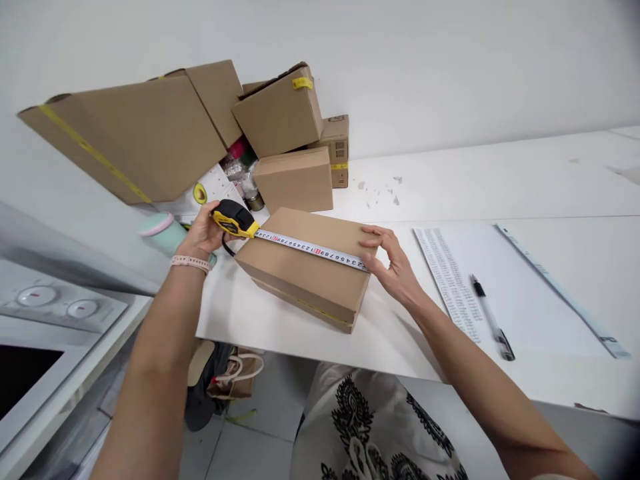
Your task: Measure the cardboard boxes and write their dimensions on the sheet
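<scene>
A closed brown cardboard box (pixel 305 283) lies at the front of the white table, yellow tape along its near side. Across its top runs the metal blade of a black and yellow tape measure (pixel 234 219), numbers facing up. My left hand (pixel 203 230) is closed around the tape measure's case at the box's left end. At the right end, my right hand (pixel 393 265) has its thumb on the blade's tip, with its fingers against the box's top edge. The hidden sides of the fingers do not show.
Several cardboard boxes (pixel 293 180) stand stacked at the back left, beside a mint green cup (pixel 165 233). Printed sheets (pixel 525 287) and a black pen (pixel 490 317) lie at right. A microwave (pixel 55 300) stands at far left, and bags (pixel 243 377) sit on the floor.
</scene>
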`<state>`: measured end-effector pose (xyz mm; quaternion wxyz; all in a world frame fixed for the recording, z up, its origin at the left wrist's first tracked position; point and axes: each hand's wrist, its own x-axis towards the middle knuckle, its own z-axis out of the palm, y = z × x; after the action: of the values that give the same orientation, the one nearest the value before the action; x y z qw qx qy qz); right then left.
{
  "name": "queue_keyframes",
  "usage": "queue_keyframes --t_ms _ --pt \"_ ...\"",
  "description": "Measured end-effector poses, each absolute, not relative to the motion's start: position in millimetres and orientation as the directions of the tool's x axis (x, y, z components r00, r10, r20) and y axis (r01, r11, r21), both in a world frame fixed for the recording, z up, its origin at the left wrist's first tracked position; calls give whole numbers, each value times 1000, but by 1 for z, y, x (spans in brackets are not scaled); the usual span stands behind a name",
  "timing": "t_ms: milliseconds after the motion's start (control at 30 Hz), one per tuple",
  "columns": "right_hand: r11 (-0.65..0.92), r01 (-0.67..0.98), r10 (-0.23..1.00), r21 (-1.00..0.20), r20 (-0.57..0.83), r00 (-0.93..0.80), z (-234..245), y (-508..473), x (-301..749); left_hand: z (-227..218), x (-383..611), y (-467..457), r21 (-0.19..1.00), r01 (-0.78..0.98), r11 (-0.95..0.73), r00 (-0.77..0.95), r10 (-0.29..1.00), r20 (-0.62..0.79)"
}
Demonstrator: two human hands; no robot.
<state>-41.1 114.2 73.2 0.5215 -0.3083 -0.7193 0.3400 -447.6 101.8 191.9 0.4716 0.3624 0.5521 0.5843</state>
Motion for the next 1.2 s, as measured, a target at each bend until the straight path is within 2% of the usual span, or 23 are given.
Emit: queue_keyframes --t_ms 200,333,500,633,833,1000,1200 --pt "446 -8 814 -895 409 -413 84 143 -18 186 -434 74 969 -201 141 -356 912 -206" --pt "329 17 808 -944 272 -523 95 172 12 188 -405 23 948 -222 227 -309 906 -289" --pt "260 21 780 -965 197 -594 101 192 34 181 -372 -33 929 -223 295 -163 929 -333" --pt "247 1 784 -969 199 -588 104 189 33 183 -367 -41 949 -179 260 -98 955 -280" --pt "253 -27 756 -967 215 -618 106 185 29 191 -382 -28 951 -44 306 -48 950 -308" --pt "278 -29 731 -960 231 -642 107 185 31 189 -399 -10 959 29 283 10 959 -283" --pt "306 139 717 -942 132 -685 129 176 35 189 -407 5 951 68 302 27 952 -305"
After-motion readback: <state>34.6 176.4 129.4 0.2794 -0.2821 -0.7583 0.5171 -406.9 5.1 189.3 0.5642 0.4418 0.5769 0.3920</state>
